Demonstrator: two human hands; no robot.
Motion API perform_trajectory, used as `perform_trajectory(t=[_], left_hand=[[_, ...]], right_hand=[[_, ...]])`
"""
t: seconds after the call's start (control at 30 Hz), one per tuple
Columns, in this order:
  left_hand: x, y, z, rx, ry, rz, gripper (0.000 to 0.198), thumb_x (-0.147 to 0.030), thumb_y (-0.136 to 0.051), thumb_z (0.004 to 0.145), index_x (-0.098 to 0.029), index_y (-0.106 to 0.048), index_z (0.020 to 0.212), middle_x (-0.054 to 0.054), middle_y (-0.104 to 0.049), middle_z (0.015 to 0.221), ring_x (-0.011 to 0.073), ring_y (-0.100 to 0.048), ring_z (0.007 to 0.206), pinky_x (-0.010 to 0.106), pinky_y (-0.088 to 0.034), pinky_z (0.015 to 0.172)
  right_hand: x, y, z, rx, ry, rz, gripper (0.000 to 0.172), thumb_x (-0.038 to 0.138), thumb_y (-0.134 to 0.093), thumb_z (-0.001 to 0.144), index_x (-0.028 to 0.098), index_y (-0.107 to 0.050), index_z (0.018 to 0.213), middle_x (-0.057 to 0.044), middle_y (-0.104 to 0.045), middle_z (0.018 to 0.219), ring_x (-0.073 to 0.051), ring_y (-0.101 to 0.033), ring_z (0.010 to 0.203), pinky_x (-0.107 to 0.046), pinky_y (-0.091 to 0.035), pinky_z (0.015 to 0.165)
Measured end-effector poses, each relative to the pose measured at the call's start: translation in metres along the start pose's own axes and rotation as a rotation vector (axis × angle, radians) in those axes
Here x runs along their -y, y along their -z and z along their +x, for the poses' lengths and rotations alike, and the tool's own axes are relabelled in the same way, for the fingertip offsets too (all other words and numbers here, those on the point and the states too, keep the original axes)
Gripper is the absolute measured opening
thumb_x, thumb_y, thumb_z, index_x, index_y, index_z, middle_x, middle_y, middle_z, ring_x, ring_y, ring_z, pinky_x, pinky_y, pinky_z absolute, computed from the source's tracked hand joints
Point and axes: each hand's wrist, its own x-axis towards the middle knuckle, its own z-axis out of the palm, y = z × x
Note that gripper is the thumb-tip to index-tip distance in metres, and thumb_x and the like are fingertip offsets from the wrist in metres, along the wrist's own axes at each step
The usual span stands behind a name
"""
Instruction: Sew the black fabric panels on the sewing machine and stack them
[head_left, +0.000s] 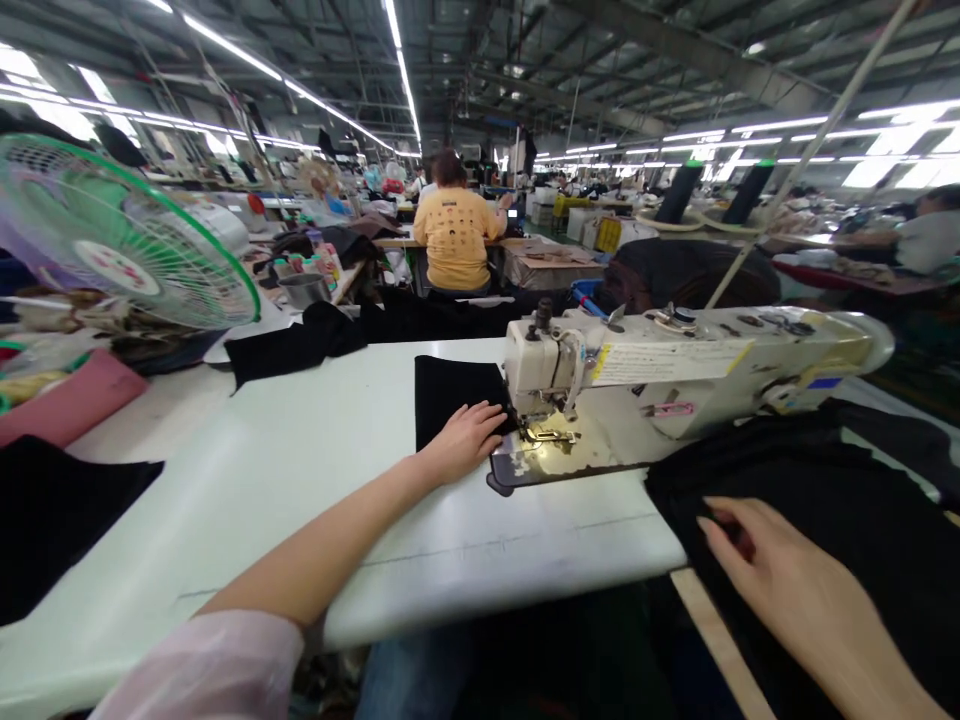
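The right hand point(765, 565), half curled, is over the stack of black fabric point(862, 500); whether it grips a layer, I cannot tell. The left hand point(466, 440) lies flat, fingers extended, on 1 black fabric panel point(450, 385) beside the sewing machine point(660, 350). Beyond stand 2 dark thread cones point(679, 195); farther off, 1 person point(454, 240) in yellow.

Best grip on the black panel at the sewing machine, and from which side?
Probably pinch the black panel by its left edge, coming from the left: it lies flat on the white table with that edge free, while its right end reaches the sewing machine and the left hand covers its lower right.
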Motion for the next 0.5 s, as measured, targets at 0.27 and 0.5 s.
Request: perform_trajectory(t=[0.27,0.5], left_hand=[[0.028,0.041,-0.036,0.058,-0.035,0.165,0.04,-0.03,-0.044,0.1,-0.024,-0.057,0.137,0.013,-0.053,0.147,0.0304,-0.047,0.137,0.057,-0.036,0.111],[-0.061,0.04,-0.033,-0.05,-0.424,0.037,0.024,-0.023,-0.048,0.098,-0.017,-0.07,0.105,0.01,-0.073,0.107,0.0231,-0.066,0.106,0.042,-0.049,0.1]], right_hand=[[-0.051,-0.019,-0.022,0.128,0.004,0.088,0.023,0.04,-0.048,0.072,0.027,-0.062,0.059,-0.01,-0.067,0.066,-0.03,-0.067,0.06,-0.045,-0.055,0.062],[-0.052,0.038,-0.001,-0.011,-0.38,0.436,0.036,0.048,-0.044,0.085,0.028,-0.072,0.074,-0.016,-0.074,0.079,-0.031,-0.072,0.072,-0.041,-0.056,0.062]])
